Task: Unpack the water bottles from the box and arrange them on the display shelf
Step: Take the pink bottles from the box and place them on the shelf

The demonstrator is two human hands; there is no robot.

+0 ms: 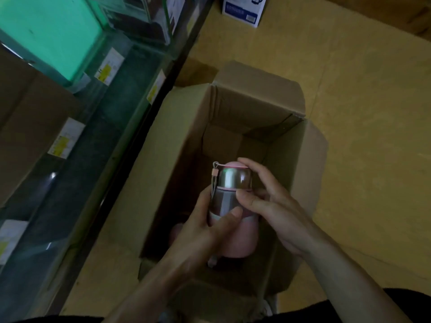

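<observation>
Your left hand is wrapped around the lower body of a water bottle, thumb laid across its front and fingers curled behind it. Your right hand holds the same bottle higher up. Its thumb presses the steel wall just under the cap and its fingers curve round the far side of the cap. Both hands are closed on the bottle.

The bottle's long axis runs away from you, with the pink-topped cap at the far end and the pink base nearest your body. A shiny steel band sits between them. A thin carry strap hangs down the bottle's left side from the cap.

The bottle is held above the open mouth of a cardboard box, over the half nearest you. All the box's flaps are folded outward. Deep inside the box, under your left hand, there is a blurred pink shape; you cannot tell what it is.

The box stands on a yellowish floor. Just left of the box runs a glass display shelf with white and yellow price labels along its edges. Brown cartons and a glowing green panel sit on the shelf. Beyond the box, on the floor, stands a white carton with blue print.
</observation>
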